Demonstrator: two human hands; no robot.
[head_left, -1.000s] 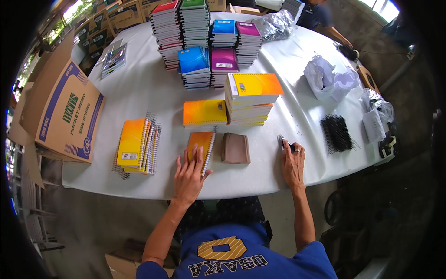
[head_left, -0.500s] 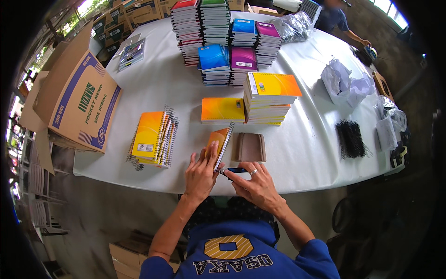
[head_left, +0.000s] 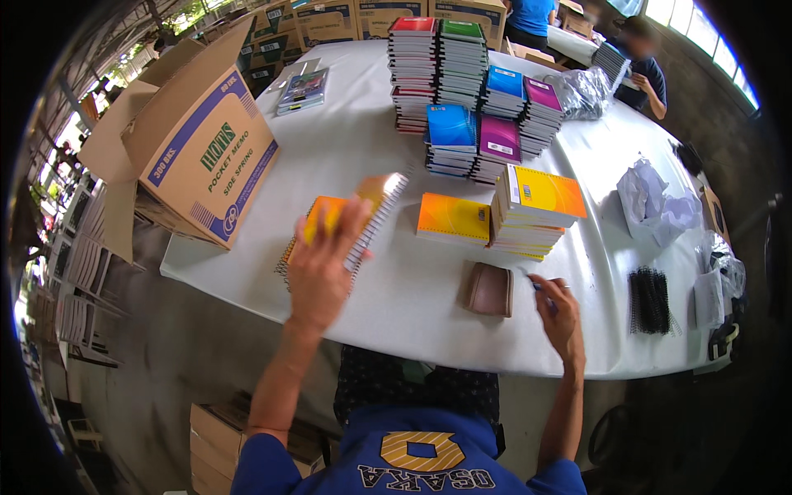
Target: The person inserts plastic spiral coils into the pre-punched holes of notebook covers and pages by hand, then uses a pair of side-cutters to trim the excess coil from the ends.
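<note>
My left hand (head_left: 326, 256), blurred by motion, closes on a spiral notebook (head_left: 381, 194) with a yellow-orange cover. It tilts over a small stack of bound notebooks (head_left: 323, 206) on the left of the table, whose wire coils show beside my fingers. Near the front edge, my right hand (head_left: 557, 318) is curled around pliers (head_left: 535, 285); only a bit of dark blue handle and the tip show. Left of that hand lies a brown pouch-like block (head_left: 491, 289). Beyond it are a tall pile of yellow notepads (head_left: 536, 214) and a lower pile (head_left: 454, 219).
An open cardboard box (head_left: 210, 165) stands at the left edge. Stacks of red (head_left: 412, 74), green (head_left: 462, 66), blue (head_left: 451, 136) and purple (head_left: 499, 148) notebooks rise at the back. Black coils (head_left: 652, 301) and crumpled paper (head_left: 656, 202) lie right. A person (head_left: 643, 66) sits far right.
My left hand has carried the notebook left to the stack. The right hand has moved right, away from the notebook, with the pliers. The view has shifted.
</note>
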